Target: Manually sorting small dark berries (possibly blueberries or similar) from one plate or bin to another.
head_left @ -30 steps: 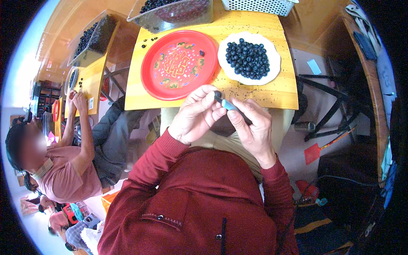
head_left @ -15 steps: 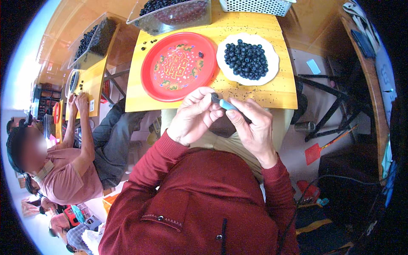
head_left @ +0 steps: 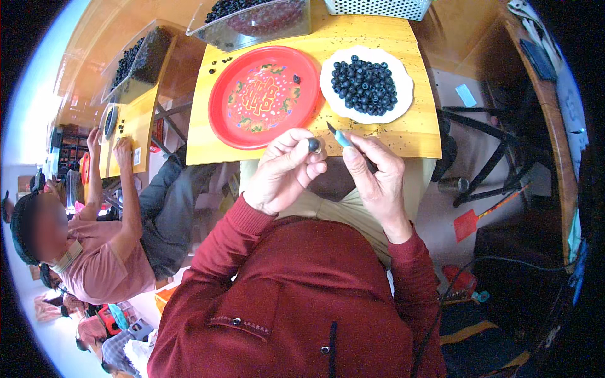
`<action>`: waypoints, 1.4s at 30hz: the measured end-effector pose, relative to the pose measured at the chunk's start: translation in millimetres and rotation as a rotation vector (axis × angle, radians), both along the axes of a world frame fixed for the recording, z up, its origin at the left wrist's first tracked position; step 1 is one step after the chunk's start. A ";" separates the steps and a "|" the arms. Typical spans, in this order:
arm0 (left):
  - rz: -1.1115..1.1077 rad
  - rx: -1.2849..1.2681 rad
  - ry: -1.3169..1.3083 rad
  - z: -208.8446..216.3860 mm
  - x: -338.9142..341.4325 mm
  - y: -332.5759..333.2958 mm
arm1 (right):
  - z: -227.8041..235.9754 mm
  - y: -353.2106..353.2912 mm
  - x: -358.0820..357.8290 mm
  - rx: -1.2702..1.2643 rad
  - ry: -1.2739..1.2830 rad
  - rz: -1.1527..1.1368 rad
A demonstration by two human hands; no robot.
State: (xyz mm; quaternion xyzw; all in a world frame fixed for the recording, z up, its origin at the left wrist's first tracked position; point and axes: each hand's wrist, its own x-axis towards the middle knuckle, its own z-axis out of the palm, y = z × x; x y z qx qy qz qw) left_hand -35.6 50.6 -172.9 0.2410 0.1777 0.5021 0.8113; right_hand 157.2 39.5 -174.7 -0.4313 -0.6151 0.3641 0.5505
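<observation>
The pale blue, pen-like tool with a dark pointed tip [head_left: 342, 138] has just come away from the small round dark-blue berry [head_left: 314, 145]. Half a second ago the two met between the hands; now a gap shows, and the tip slants up and away. The left hand [head_left: 277, 171] pinches the berry between its fingers, just beyond the near edge of the yellow wooden table [head_left: 201, 138]. The right hand [head_left: 380, 173] has its fingers closed on the tool. With the tip clear, work on this berry seems paused or finished; whether its surface is altered is too small to tell. The round red patterned plate [head_left: 217, 116] still carries one lone dark berry [head_left: 297, 79], and the scalloped white plate [head_left: 405, 88] its heap of dark-blue berries [head_left: 363, 86], so this berry remains in hand, on neither plate.
</observation>
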 end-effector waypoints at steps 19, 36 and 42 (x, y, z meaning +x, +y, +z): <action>0.174 0.300 0.969 11.6 -36.9 31.3 | -19.5 3.2 5.5 -0.266 0.175 -0.029; 0.353 0.811 1.672 -29.2 -39.5 150.4 | -46.6 -11.9 28.2 -0.264 0.125 -0.112; 0.301 1.164 1.793 -29.6 -36.0 164.4 | -51.9 -15.9 33.1 -0.212 0.112 -0.144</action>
